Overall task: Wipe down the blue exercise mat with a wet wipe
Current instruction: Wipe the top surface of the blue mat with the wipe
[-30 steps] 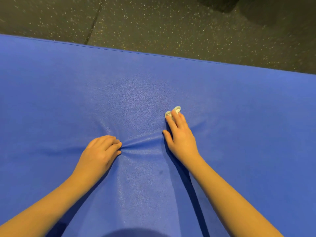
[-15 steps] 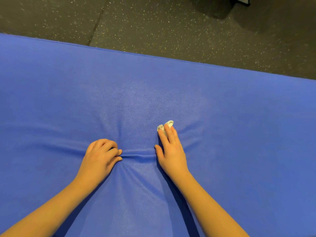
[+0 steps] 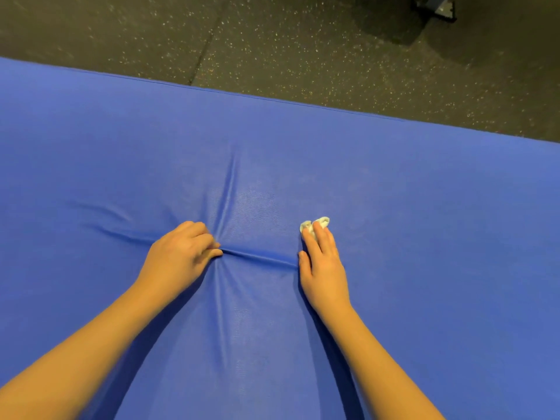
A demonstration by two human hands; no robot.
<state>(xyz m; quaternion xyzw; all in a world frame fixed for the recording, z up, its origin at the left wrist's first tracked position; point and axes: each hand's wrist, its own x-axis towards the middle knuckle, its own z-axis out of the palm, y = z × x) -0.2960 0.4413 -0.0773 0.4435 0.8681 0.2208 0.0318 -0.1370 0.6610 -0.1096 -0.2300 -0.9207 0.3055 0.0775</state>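
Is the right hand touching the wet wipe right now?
Touching. In the head view the right hand presses the crumpled wet wipe onto the blue mat with straight fingers.

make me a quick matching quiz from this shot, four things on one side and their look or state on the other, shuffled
Things:
1. left hand
2. right hand
3. wet wipe
4. floor

States:
a. dark with pale speckles, beyond the far edge of the blue exercise mat
b. white and crumpled, under fingertips
c. fingers straight, lying flat on the mat
d. fingers curled, where the mat's creases meet

Pairs: 1-d, 2-c, 3-b, 4-a
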